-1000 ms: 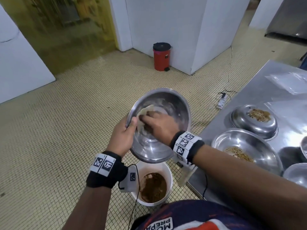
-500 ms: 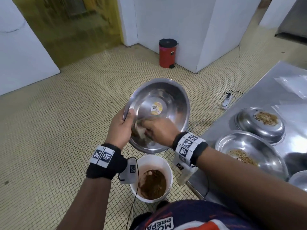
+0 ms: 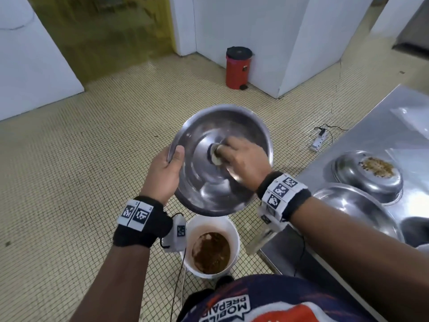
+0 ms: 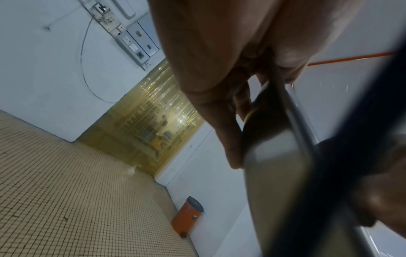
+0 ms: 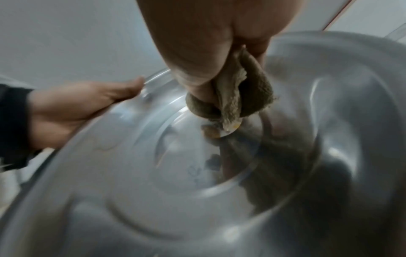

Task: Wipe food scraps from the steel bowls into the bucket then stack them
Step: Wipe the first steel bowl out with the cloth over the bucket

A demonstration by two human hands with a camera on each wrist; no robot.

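Observation:
A large steel bowl (image 3: pixel 218 177) is held tilted above a white bucket (image 3: pixel 234 235) that stands on the floor with brown scraps in it. My left hand (image 3: pixel 166 170) grips the bowl's left rim (image 4: pixel 292 121), thumb inside, fingers behind. My right hand (image 3: pixel 243 159) holds a crumpled beige cloth (image 3: pixel 216 155) and presses it on the bowl's centre. In the right wrist view the cloth (image 5: pixel 237 99) covers a round sticker on the bowl's bottom (image 5: pixel 175 173), and the left hand (image 5: pixel 77 106) shows at the rim.
A steel counter (image 3: pixel 376 126) runs along the right. On it lie an upturned bowl (image 3: pixel 348 173) topped with scraps and an open bowl (image 3: pixel 355 210) closer to me. A red pedal bin (image 3: pixel 238 67) stands by the white wall, and a power strip (image 3: pixel 320 142) lies on the tiled floor.
My right hand has slid the cloth from the bowl's lower left wall up to its centre, covering the sticker. The left hand keeps its grip on the rim.

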